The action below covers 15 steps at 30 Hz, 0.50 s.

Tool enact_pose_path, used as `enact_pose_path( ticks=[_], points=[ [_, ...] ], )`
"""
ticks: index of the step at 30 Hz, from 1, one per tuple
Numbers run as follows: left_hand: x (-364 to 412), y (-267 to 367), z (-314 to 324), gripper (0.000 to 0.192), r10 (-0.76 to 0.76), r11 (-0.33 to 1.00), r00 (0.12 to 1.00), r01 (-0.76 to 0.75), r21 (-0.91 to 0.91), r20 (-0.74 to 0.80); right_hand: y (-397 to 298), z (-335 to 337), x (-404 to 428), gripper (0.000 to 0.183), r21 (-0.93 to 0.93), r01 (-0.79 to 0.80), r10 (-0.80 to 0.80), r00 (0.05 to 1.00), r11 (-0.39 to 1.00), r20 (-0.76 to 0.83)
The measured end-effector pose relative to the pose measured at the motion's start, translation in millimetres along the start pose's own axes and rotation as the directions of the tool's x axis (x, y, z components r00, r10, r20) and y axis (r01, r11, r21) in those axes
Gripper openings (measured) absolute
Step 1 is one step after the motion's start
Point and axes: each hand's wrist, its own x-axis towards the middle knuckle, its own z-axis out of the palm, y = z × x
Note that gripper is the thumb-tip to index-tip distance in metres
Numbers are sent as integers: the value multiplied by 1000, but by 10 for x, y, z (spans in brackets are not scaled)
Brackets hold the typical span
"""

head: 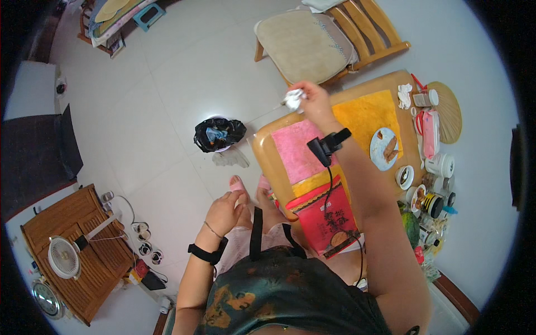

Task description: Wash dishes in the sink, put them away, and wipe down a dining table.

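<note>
My right hand (317,105) grips a crumpled white tissue (294,99) just past the far left corner of the table (264,140). Beneath my right forearm lie a pink cloth (297,150) and a yellow cloth (364,113). My left hand (226,211) hangs over my lap with nothing visible in it, its fingers loosely bent. Beyond it on the floor stands a bin (220,135) lined with a black plastic bag, with some blue waste inside. At the table's near edge rests a red printed package (322,217).
A plate (379,157) holds brown pieces of food. Near the wall are a white bowl (404,177), a pink wipes pack (430,134), a white tub (440,165), several jars and a hand fan (448,113). A cushioned wooden chair (305,46) stands beyond the table.
</note>
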Motion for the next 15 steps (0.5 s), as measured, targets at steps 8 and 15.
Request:
enact_pose_path(
  ticks=[8,15],
  points=[
    [-21,-83,34,33,-8,999,999,6,38,37,457,-1299,-173,27,-7,-224,199,882,975,-427],
    [-17,-84,108,33,-8,998,998,4,62,69,553,-1328,-37,20,-339,-406,250,873,849,-419]
  ],
)
